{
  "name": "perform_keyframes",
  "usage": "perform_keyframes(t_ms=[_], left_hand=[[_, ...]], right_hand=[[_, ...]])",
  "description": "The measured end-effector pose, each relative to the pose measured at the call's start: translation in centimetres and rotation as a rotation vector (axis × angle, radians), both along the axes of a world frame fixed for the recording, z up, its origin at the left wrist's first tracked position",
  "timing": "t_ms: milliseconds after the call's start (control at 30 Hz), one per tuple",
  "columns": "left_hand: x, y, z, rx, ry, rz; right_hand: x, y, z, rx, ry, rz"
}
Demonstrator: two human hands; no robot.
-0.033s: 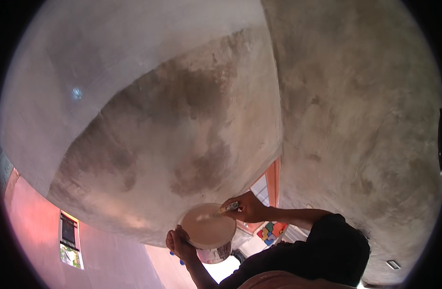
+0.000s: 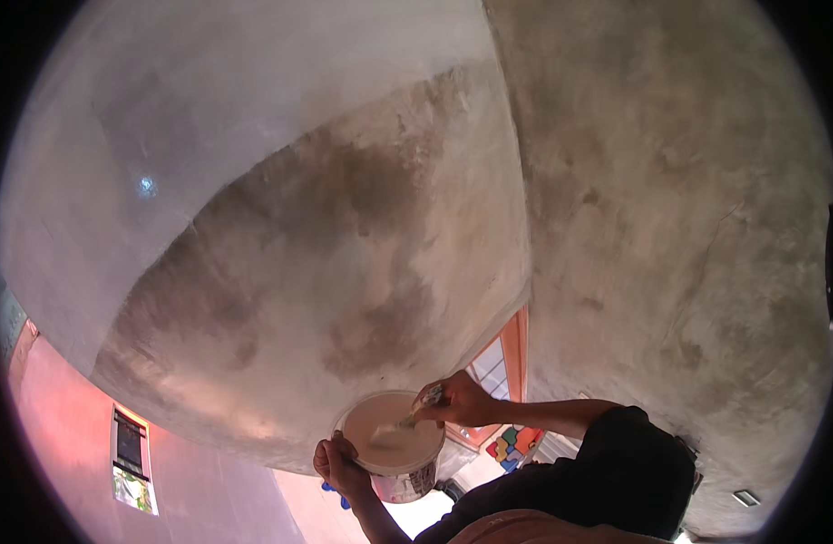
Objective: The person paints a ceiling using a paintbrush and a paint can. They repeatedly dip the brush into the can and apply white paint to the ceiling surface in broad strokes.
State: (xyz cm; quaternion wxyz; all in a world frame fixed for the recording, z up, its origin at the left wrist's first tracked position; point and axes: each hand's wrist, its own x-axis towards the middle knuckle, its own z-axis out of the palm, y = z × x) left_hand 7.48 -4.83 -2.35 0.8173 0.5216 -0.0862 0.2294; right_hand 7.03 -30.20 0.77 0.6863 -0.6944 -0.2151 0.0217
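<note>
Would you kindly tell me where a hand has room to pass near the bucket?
Open room lies left of the bucket, under the bare grey ceiling, and right of it above the forearm. It is crowded at the bucket itself: the left hand grips its rim and the right hand dips a brush inside.

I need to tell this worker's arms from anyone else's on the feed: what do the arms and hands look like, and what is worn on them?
Both hands are bare: no gloves, rings or watch show on the left hand or the right hand. Both forearms are uncovered too. The right arm runs into a short black sleeve at the upper arm. The left arm's upper part is hidden at the lower edge, so its sleeve cannot be seen.
</note>
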Motion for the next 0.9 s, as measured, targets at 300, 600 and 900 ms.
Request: perform_keyframes(t_ms=[300, 600, 900], left_hand=[[-0.4, 0.5, -0.3, -0.014, -0.096, -0.087], [-1.4, -0.2, 0.5, -0.037, -0.023, -0.154], [-1.5, 0.3, 0.5, -0.059, -0.059, -0.069]], right_hand=[[0.6, 1.5, -2.4, 0.058, 0.079, -0.019], [0.5, 0.9, -3.1, -0.556, -0.744, -0.274], [-2.0, 0.0, -0.3, -0.065, -0.262, -0.219]])
